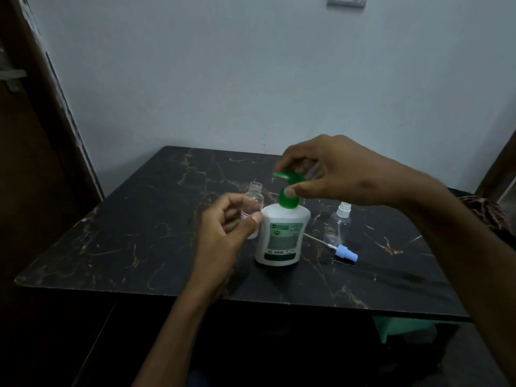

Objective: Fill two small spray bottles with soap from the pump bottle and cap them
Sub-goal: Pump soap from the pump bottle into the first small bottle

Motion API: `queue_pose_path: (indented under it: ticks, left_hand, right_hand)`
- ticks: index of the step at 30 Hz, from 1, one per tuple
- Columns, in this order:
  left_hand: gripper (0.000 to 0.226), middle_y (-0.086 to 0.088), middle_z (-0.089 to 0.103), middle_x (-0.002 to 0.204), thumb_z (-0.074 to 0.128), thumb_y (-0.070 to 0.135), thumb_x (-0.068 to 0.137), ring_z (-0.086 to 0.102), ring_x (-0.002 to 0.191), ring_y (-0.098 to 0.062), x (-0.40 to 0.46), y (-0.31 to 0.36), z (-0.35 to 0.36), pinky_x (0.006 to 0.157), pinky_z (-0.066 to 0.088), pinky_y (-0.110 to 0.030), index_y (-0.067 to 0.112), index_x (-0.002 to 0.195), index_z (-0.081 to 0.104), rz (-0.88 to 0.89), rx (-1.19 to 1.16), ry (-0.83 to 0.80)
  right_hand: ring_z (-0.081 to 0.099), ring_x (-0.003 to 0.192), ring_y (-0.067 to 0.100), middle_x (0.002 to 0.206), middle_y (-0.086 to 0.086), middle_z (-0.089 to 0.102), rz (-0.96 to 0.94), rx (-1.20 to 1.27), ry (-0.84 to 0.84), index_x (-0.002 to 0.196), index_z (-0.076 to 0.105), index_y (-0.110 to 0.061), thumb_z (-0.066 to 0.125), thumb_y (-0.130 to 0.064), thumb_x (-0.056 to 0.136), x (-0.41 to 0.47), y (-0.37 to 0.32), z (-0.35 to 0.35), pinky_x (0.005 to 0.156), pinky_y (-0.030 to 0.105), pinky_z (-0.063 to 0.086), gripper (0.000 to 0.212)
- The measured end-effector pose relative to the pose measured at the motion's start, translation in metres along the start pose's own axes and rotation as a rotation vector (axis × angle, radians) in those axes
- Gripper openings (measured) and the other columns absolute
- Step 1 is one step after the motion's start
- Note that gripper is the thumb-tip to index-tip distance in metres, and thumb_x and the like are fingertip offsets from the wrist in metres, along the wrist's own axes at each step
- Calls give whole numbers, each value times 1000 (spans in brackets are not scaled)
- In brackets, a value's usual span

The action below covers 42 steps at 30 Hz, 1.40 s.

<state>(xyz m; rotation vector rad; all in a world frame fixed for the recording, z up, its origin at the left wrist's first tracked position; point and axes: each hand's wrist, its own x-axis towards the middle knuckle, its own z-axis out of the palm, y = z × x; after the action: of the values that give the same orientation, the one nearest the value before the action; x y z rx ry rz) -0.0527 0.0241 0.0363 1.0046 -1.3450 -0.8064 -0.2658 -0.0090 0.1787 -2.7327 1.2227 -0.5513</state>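
A black marble-pattern table [139, 247] carries a white pump bottle [282, 236]; an open clear bottle [254, 202] left of it, a capped clear bottle [339, 223] and a blue spray cap [346, 253] right of it.

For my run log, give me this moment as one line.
left hand: holds open bottle | right hand: fingers on green pump | blue sprayer: on table | second bottle: capped
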Motion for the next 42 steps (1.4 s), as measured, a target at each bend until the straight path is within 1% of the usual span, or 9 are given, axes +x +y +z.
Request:
queue_pose_path:
  ticks: [8,11,15,19,26,30,35,37,42]
  left_hand:
    - [20,9,81,108,79,9,92,78,100,-10,-3,3,7,85,63,-29,16,109,71,25,10,65]
    - [22,8,81,107,81,12,91,78,101,-10,-3,1,7,90,63,-37,19,109,71,11,19,75]
    - [22,9,81,106,81,11,91,78,99,-8,-4,1,8,84,63,-26,18,109,70,-21,-2,81]
    - [24,6,83,102,80,6,92,80,94,-8,-6,1,11,73,60,-17,9,112,67,-74,-90,83]
    - [34,-3,83,102,84,3,87,81,90,-18,-7,-3,12,79,65,-31,5,112,62,-74,-101,87]
    - [36,-7,83,99,86,-2,84,80,86,-20,-7,-6,12,82,66,-42,3,109,60,-58,-94,108]
    - [40,-5,83,98,88,-2,81,81,93,-24,-7,-8,12,91,65,-52,5,109,61,-60,-52,113]
    - [41,-4,82,98,89,0,80,81,94,-22,-7,-8,12,90,65,-53,8,109,62,-59,-34,115]
    - [40,-2,82,96,90,-1,79,80,92,-19,-10,-9,14,87,66,-47,10,106,61,-42,-14,127]
  right_hand:
    - [62,71,5,79,-12,67,123,-125,112,100,71,-25,73,-58,79,3,-7,12,62,29,53,39]
    - [62,82,5,96,-12,67,131,-188,131,117,62,-27,65,-69,78,-4,-11,11,70,28,53,58]
    - [53,115,10,139,-11,43,-50,-166,14,133,45,-45,74,-29,85,-18,-17,-3,88,28,49,58]
    - [52,116,12,152,-5,28,-95,-265,-99,121,58,-42,73,-9,83,-8,-11,6,88,27,51,52]
    - [49,106,13,121,-8,51,-134,-501,-123,110,64,-30,76,-51,79,12,-6,6,76,38,54,40]
    - [53,73,18,82,-2,56,-85,-519,-114,78,56,-18,61,-72,81,20,-9,11,60,37,48,54]
    - [56,90,3,110,-15,60,-97,-252,-261,125,53,-29,80,-36,78,18,-11,6,73,19,47,54]
    - [55,86,-4,102,-21,59,-134,-245,-246,122,55,-33,79,-21,77,17,-10,8,66,13,39,52]
    - [55,76,8,91,-8,63,-33,-382,-57,111,58,-25,64,-65,83,18,-6,23,60,28,46,49]
